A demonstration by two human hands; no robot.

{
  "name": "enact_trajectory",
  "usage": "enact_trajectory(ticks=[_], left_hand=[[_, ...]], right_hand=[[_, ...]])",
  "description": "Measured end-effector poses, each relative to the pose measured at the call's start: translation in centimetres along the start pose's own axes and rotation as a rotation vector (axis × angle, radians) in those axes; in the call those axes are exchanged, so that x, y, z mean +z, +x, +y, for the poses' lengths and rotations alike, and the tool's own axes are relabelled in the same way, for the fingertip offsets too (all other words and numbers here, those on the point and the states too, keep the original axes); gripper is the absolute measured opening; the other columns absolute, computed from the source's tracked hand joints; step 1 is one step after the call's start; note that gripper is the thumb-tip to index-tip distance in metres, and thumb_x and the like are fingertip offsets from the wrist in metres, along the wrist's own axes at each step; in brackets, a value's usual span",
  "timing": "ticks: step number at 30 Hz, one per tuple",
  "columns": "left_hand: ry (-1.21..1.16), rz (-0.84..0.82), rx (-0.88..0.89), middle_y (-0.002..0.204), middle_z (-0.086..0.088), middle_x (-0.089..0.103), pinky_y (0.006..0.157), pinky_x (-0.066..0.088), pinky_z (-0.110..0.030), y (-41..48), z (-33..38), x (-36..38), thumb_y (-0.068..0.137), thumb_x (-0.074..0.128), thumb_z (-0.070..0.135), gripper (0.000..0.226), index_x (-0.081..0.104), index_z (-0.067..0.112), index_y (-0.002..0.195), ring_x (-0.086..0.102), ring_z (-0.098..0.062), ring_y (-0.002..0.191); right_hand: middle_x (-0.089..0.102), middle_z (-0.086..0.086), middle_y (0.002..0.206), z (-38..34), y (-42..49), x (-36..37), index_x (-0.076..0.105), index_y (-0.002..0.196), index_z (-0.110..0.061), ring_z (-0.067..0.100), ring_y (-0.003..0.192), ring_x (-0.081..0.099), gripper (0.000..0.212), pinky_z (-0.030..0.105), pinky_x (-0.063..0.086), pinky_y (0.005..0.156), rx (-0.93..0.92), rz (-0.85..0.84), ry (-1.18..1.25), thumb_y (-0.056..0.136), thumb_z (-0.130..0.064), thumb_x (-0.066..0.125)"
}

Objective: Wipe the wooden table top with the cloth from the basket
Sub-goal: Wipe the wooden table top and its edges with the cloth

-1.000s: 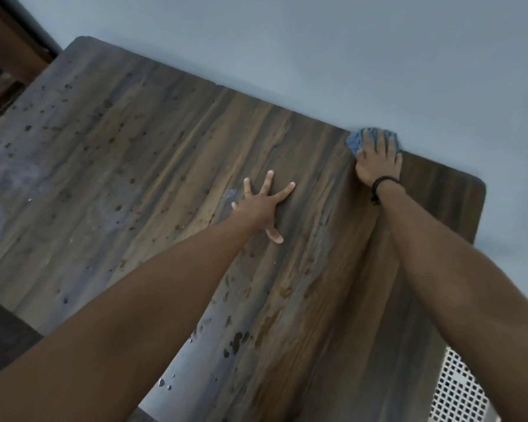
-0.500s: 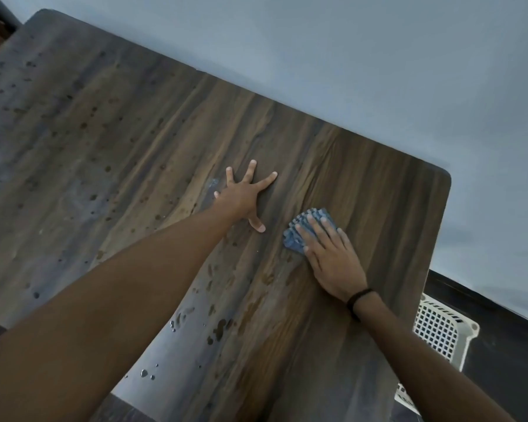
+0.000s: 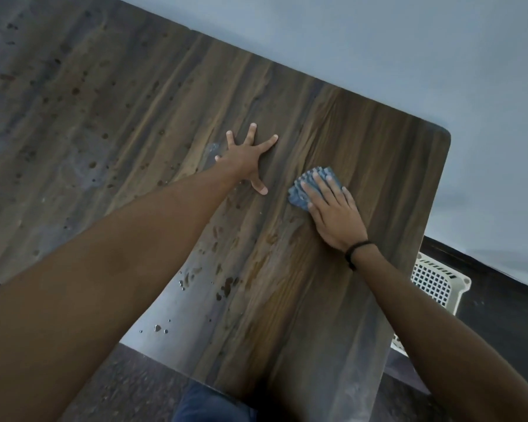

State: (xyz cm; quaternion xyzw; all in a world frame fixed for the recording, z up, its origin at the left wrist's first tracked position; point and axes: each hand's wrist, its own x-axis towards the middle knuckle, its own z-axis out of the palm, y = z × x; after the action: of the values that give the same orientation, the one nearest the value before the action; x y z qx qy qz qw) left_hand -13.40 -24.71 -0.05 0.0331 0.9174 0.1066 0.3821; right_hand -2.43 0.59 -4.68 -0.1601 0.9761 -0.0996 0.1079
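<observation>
At the near edge of the desk (image 3: 287,315), droplets and dark spots sit on the wood beside my left forearm, so that strip looks unwiped. Further out, my right hand (image 3: 333,214) lies flat, fingers pressed on the blue cloth (image 3: 302,190), which 1 second ago was at the far edge by the wall; I have dragged it back toward me, barely shifting in the last half second. My left hand (image 3: 244,159) stays splayed, empty, bracing on the wood. The white basket (image 3: 433,281) sits right of the desk. Spots farther left suggest much wiping remains.
</observation>
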Motion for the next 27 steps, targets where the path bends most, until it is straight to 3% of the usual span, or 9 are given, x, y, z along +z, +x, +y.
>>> enact_trajectory(ticks=[2,4,8,13,15,17,19,22,27], left_hand=[[-0.047,0.042,0.017,0.160,0.010,-0.034,0.105,0.017,-0.081,-1.2,-0.2,0.8,0.061,0.092,0.047,0.139,-0.016,0.060,0.147,-0.025,-0.045,0.146],[-0.097,0.093,0.023,0.157,0.010,-0.039,0.105,0.008,-0.083,-3.3,-0.7,2.6,0.061,0.092,0.046,0.141,-0.021,0.060,0.145,-0.029,-0.038,0.147],[-0.106,0.035,-0.038,0.151,0.011,-0.048,0.101,-0.001,-0.083,-8.4,-3.1,7.5,0.061,0.091,0.050,0.145,-0.026,0.057,0.145,-0.039,-0.034,0.142],[-0.103,-0.035,-0.080,0.151,0.013,-0.047,0.102,0.007,-0.085,-12.4,-5.8,12.1,0.059,0.094,0.044,0.147,-0.023,0.056,0.147,-0.038,-0.034,0.143],[-0.086,-0.017,-0.071,0.153,0.013,-0.045,0.101,0.009,-0.085,-13.0,-6.0,12.5,0.058,0.095,0.041,0.147,-0.021,0.055,0.148,-0.036,-0.034,0.144],[-0.089,-0.007,-0.065,0.154,0.013,-0.044,0.100,0.010,-0.085,-13.2,-5.9,12.5,0.058,0.095,0.041,0.147,-0.019,0.056,0.149,-0.036,-0.034,0.144],[-0.087,-0.014,-0.066,0.154,0.013,-0.043,0.100,0.010,-0.085,-13.4,-5.9,12.2,0.058,0.095,0.041,0.147,-0.018,0.056,0.149,-0.035,-0.034,0.144],[-0.077,0.020,-0.046,0.157,0.010,-0.039,0.104,0.011,-0.083,-13.9,-6.3,12.6,0.060,0.094,0.044,0.142,-0.014,0.053,0.152,-0.031,-0.034,0.146],[-0.022,0.006,0.004,0.157,0.007,-0.040,0.110,0.006,-0.077,-16.3,-7.9,15.1,0.062,0.091,0.049,0.139,-0.013,0.051,0.153,-0.034,-0.036,0.144]], right_hand=[[0.014,-0.006,0.168,-1.3,0.9,0.1,0.016,0.160,-0.037,0.019,0.155,0.006,0.052,0.049,0.012,0.125,0.101,0.025,0.053,0.109,-0.037,0.026],[0.015,-0.004,0.168,-3.2,-0.7,0.9,0.017,0.160,-0.035,0.022,0.155,0.007,0.052,0.052,0.015,0.123,0.076,0.043,0.047,0.109,-0.035,0.027],[0.013,-0.005,0.169,-5.9,-8.9,3.5,0.017,0.160,-0.033,0.021,0.156,0.008,0.052,0.050,0.019,0.122,-0.220,-0.016,-0.018,0.109,-0.035,0.024],[0.016,-0.006,0.168,-3.7,-10.7,2.9,0.019,0.160,-0.036,0.020,0.155,0.014,0.051,0.046,0.018,0.123,-0.469,-0.089,-0.099,0.109,-0.038,0.021],[0.016,-0.006,0.168,-2.7,-7.0,1.8,0.019,0.159,-0.037,0.021,0.155,0.014,0.051,0.052,0.023,0.121,-0.336,-0.031,-0.070,0.108,-0.037,0.022],[0.013,-0.007,0.168,-2.7,-3.9,0.9,0.017,0.159,-0.038,0.019,0.155,0.008,0.050,0.053,0.019,0.121,-0.092,-0.011,0.011,0.109,-0.036,0.024],[0.012,-0.005,0.169,-4.2,-3.5,1.2,0.017,0.159,-0.036,0.021,0.155,0.005,0.051,0.052,0.014,0.123,0.010,0.003,0.047,0.109,-0.035,0.025],[0.016,-0.001,0.168,-7.1,-8.0,3.4,0.020,0.160,-0.032,0.025,0.155,0.010,0.053,0.054,0.020,0.121,-0.162,0.039,-0.031,0.107,-0.033,0.029],[0.016,-0.004,0.168,-8.3,-16.0,5.5,0.019,0.160,-0.034,0.020,0.155,0.012,0.053,0.047,0.018,0.124,-0.465,-0.057,-0.079,0.109,-0.036,0.030]])
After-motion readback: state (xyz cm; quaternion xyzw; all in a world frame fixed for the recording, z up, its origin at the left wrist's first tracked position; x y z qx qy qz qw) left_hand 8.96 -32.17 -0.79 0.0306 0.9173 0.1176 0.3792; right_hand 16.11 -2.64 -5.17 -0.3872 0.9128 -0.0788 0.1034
